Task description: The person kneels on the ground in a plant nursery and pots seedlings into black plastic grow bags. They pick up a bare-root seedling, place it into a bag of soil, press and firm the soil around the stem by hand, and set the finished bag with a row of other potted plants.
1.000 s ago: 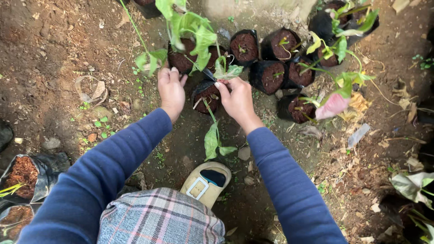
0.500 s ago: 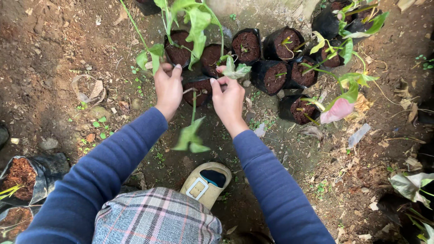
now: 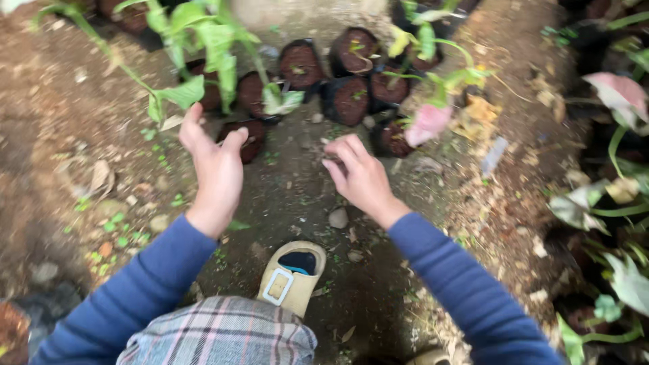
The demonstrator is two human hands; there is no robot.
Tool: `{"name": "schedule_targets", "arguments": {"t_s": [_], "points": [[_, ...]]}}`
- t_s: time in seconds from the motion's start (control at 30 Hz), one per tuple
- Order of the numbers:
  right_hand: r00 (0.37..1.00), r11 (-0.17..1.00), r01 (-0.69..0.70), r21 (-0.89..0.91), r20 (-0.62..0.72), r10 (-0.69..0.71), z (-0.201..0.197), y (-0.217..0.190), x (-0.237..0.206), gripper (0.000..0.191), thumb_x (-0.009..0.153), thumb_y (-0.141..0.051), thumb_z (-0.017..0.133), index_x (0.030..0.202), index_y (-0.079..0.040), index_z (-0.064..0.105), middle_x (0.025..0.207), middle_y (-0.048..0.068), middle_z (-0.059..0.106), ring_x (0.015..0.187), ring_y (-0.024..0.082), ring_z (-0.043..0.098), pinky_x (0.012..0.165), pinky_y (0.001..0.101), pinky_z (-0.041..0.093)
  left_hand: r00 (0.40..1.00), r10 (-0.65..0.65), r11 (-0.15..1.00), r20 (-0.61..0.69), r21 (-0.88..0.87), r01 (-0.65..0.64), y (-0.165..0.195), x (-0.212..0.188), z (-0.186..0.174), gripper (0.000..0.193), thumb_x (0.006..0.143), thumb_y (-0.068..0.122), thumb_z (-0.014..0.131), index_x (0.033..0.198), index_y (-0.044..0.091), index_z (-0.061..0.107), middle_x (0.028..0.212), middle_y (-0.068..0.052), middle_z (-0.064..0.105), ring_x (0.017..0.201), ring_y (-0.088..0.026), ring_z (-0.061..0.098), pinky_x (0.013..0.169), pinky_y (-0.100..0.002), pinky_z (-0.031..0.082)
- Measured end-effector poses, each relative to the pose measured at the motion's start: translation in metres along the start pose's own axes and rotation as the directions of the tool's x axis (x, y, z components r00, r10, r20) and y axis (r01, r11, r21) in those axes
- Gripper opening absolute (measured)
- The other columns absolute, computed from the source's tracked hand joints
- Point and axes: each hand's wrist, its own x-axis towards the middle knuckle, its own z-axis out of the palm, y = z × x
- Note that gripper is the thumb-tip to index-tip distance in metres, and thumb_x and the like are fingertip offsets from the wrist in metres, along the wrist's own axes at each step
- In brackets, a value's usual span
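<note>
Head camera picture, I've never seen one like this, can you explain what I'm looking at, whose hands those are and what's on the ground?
The camera sits on a person's head and looks down, so both blue-sleeved arms are the wearer's own. The left hand is open and empty, beside a black bag of soil. The right hand is loosely curled over the bare dirt ground; it seems to hold nothing. More soil-filled seedling bags stand in a cluster ahead, some with green leaves. Below, a beige sandal and a plaid knee show.
</note>
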Motion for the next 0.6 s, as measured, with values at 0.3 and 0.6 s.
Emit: {"name": "schedule_targets", "arguments": {"t_s": [0.3,0.6], "points": [[0.882,0.881,0.062,-0.470,0.439,0.172,-0.201,0.010,-0.175,0.020,0.086,-0.026,0.071,0.094,-0.012,0.059,0.087,0.007,0.059,0.078,0.028,0.068,0.060,0.0428,0.056,0.448,0.803,0.595,0.393,-0.505,-0.625,0.175,-0.077,0.112,0.039,0.095,0.001,0.069,0.131,0.008,0.054,0.138,-0.012,0.043,0.140,-0.031,0.039,0.124,-0.041,0.032],[0.168,0.204,-0.871,-0.447,0.120,0.978,-0.200,0.019,-0.420,0.035,0.098,-0.034,0.060,0.127,-0.015,0.060,0.094,0.017,0.076,0.088,0.035,0.072,0.077,0.0477,0.056,-0.469,0.692,0.288,0.548,-0.807,-0.516,0.252,-0.227,0.260,0.035,0.090,0.004,0.065,0.124,-0.001,0.056,0.124,-0.017,0.052,0.125,-0.035,0.051,0.107,-0.049,0.047]]}}
